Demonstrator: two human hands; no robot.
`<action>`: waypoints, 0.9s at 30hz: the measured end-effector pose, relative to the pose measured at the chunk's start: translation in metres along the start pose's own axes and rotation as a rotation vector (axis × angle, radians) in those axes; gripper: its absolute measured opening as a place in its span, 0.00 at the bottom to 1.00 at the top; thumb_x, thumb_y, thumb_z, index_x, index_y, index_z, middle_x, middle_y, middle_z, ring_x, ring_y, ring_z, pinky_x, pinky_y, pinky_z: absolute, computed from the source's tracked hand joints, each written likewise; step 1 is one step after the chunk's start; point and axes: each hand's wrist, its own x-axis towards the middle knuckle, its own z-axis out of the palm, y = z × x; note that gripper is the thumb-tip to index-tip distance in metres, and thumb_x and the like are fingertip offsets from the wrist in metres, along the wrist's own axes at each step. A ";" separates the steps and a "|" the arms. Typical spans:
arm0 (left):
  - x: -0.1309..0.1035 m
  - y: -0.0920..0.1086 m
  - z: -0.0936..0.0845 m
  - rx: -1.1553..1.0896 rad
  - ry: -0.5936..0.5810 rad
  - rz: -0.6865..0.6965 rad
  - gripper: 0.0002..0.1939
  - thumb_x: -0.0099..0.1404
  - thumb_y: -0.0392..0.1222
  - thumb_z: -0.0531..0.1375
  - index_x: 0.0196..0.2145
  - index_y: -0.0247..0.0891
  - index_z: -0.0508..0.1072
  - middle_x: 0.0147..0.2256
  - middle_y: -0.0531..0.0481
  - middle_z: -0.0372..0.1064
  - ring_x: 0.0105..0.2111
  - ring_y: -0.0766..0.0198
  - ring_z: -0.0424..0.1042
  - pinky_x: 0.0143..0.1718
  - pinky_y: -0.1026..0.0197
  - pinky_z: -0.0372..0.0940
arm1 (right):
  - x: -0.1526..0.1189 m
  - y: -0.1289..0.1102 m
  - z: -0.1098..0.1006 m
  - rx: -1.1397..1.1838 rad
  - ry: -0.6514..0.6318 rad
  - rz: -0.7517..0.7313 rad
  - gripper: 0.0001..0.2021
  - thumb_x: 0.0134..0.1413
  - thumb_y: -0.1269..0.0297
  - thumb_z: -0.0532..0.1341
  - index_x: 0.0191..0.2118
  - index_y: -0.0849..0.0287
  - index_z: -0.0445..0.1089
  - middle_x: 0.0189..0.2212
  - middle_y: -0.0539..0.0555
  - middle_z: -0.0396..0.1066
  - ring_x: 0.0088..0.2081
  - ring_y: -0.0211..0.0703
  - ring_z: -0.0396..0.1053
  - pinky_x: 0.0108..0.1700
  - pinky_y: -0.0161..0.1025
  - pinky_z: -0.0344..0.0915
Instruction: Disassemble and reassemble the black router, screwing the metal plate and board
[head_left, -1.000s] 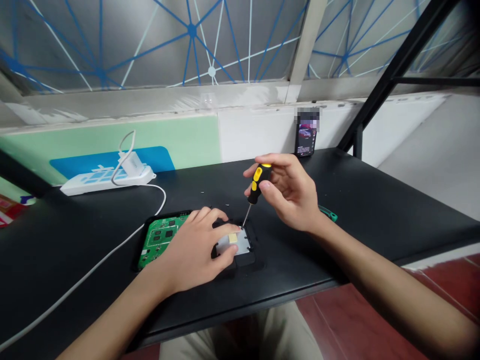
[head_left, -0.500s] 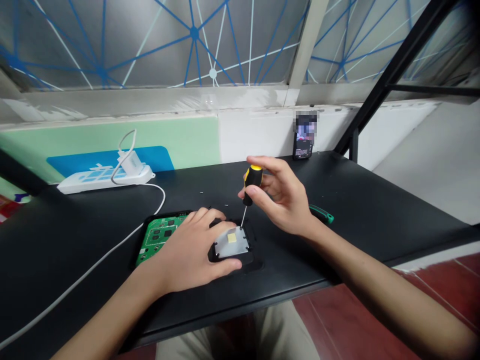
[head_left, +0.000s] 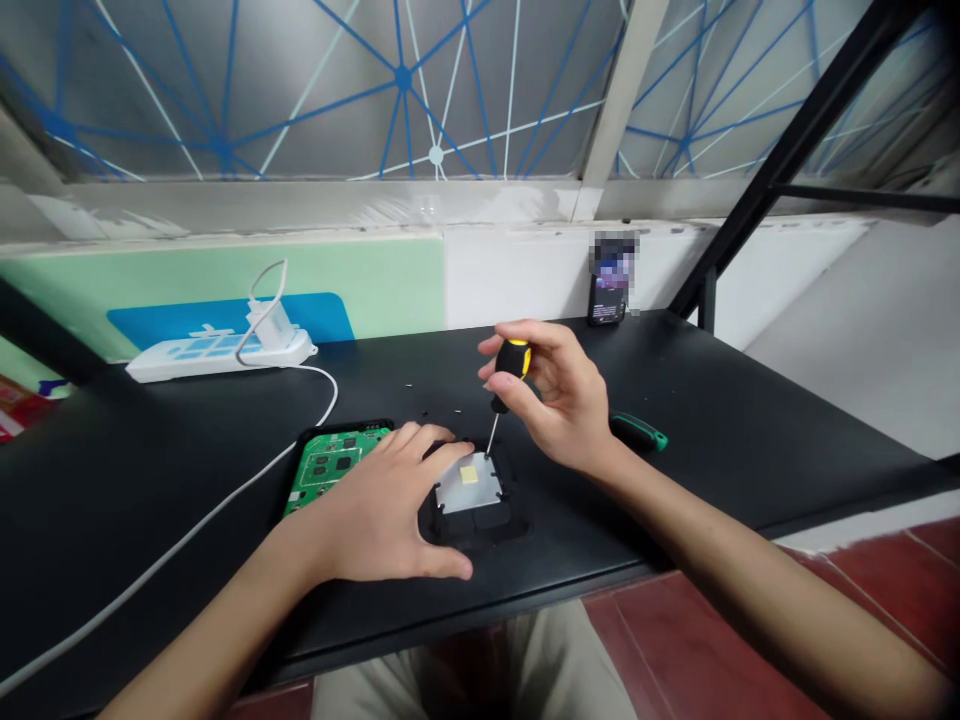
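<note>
My right hand (head_left: 559, 395) grips the black and yellow handle of a screwdriver (head_left: 514, 360). Its thin shaft slants down to the upper right corner of a silver metal plate (head_left: 454, 492), which has a pale yellow square pad (head_left: 469, 475) on it. The plate lies in a black casing (head_left: 487, 530). Spread over the casing's left side is my left hand (head_left: 382, 500), fingertips at the plate's upper edge and thumb out below it. Partly behind that hand, a green circuit board (head_left: 330, 465) sits in a black shell.
A green and black tool (head_left: 637, 430) lies right of my right wrist. Small screws (head_left: 458, 411) are scattered behind the casing. A white power strip (head_left: 217, 357) with a charger and cable (head_left: 247, 480) is at the left; a phone (head_left: 609, 280) leans on the wall.
The screwdriver handle has turned in my right hand, and its fingers have shifted around it. My left thumb has moved down, away from the plate. The view has shifted slightly.
</note>
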 end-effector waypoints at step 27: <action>0.003 0.002 0.004 -0.016 0.076 0.009 0.42 0.57 0.60 0.68 0.62 0.39 0.62 0.57 0.40 0.64 0.55 0.43 0.64 0.57 0.39 0.62 | 0.000 -0.003 -0.002 0.011 0.054 -0.004 0.13 0.67 0.60 0.56 0.54 0.49 0.71 0.45 0.54 0.67 0.39 0.41 0.73 0.38 0.45 0.77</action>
